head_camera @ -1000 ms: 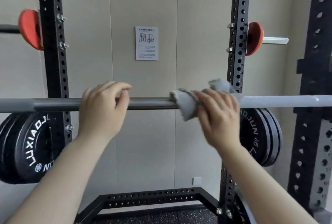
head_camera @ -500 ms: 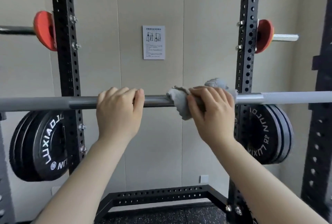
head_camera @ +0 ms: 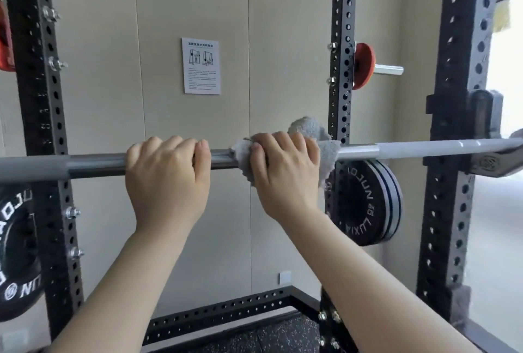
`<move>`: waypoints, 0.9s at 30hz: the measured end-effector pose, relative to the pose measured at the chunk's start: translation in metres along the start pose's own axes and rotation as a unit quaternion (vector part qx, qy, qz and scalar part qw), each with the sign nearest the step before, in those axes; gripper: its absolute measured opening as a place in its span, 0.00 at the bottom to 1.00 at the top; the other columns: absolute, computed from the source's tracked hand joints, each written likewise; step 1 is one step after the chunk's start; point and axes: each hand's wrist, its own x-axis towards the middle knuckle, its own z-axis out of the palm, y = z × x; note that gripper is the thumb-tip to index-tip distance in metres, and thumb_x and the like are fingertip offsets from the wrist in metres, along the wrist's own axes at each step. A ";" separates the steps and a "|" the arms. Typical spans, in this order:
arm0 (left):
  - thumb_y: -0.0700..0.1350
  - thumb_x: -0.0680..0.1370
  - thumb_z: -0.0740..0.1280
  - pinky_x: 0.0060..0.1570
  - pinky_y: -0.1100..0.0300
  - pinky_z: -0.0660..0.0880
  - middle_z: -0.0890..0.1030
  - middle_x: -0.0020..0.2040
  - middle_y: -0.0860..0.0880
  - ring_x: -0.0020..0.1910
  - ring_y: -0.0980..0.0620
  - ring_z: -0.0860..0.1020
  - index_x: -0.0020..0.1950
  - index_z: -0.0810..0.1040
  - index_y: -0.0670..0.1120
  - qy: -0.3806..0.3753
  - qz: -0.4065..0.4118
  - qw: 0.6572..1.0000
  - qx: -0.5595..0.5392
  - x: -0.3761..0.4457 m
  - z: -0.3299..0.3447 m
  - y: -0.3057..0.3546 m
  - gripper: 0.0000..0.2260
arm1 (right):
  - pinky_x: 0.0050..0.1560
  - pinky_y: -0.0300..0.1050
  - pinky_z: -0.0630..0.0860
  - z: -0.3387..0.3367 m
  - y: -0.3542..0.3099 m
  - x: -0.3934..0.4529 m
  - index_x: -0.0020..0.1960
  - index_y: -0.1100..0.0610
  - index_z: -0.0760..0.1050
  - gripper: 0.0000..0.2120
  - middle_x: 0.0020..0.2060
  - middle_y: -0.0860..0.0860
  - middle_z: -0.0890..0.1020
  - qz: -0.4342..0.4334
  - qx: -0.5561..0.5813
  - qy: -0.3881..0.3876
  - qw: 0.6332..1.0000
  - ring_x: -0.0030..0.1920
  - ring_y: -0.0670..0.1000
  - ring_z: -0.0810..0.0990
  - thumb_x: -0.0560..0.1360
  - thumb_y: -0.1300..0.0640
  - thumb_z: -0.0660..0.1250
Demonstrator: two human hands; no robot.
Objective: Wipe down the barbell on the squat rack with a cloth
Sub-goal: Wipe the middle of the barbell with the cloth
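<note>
**Grey cloth mid-bar: where the wipe could slip**

Grey cloth (head_camera: 325, 151) is wrapped round the barbell (head_camera: 424, 148) approx. at its middle, w/ our right hand (head_camera: 285, 174) curled over it and gripping cloth and shaft together. Our left hand (head_camera: 168, 177) is just beside it, fingers hooked over bare steel, holding the bar steady. The barbell lies across the squat rack (head_camera: 343, 69), its right end resting in the hook on the front upright (head_camera: 495, 163); the left hook is out of view.

Risks as we judge them:

- Cloth is bunched, w/ a loose tuft sticking up behind the knuckles. Sliding right, that tuft may snag on the rear upright or the hook, and the cloth could pull out of the grip.
- Hands are nearly touching. A stroke left would run the cloth into our left thumb, so that hand needs to shift first.
- Bar can spin or roll in the hooks. Pushing hard fwd instead of along the shaft may nudge it toward the hook lip.
- Grip covers only a short section per pass, so parts under the left hand and near the sleeves could get missed.
</note>
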 end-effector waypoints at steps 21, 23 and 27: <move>0.50 0.80 0.51 0.51 0.52 0.63 0.77 0.33 0.48 0.40 0.43 0.71 0.34 0.73 0.45 -0.060 -0.061 0.996 0.012 0.001 -0.009 0.011 0.20 | 0.53 0.50 0.68 -0.004 0.112 0.008 0.36 0.60 0.75 0.15 0.32 0.54 0.80 0.149 0.043 0.161 0.975 0.39 0.58 0.75 0.77 0.58 0.55; 0.50 0.81 0.51 0.54 0.53 0.62 0.78 0.36 0.48 0.43 0.44 0.72 0.36 0.76 0.45 -0.069 -0.067 0.995 0.019 0.001 -0.009 0.013 0.20 | 0.62 0.50 0.63 0.006 0.070 0.009 0.38 0.58 0.76 0.13 0.35 0.52 0.81 0.214 0.089 0.156 0.960 0.43 0.56 0.74 0.76 0.56 0.56; 0.50 0.82 0.52 0.55 0.55 0.60 0.80 0.41 0.48 0.47 0.43 0.72 0.40 0.77 0.45 -0.096 -0.060 0.993 0.019 0.002 -0.015 0.012 0.18 | 0.63 0.50 0.62 0.012 0.029 -0.015 0.51 0.53 0.78 0.09 0.45 0.49 0.80 0.004 0.064 0.095 0.993 0.51 0.55 0.74 0.79 0.52 0.60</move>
